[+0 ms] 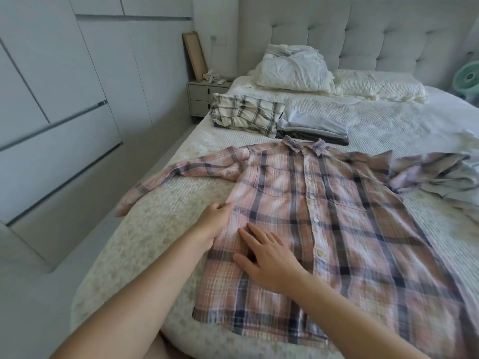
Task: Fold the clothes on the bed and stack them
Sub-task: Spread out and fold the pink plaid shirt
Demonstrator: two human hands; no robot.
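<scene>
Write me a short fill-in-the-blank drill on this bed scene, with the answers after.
1. The pink plaid button-up shirt lies spread with its ____ side up.
2. The left hand pinches the shirt's ____ edge.
3. The right hand lies ____ on the shirt.

Missing words: button; side; flat

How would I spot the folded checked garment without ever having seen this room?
Start at the grey tufted headboard and come down past the white pillow. The folded cream garment with dark checks lies near the bed's left edge; the folded clothes beside it are plain.
</scene>
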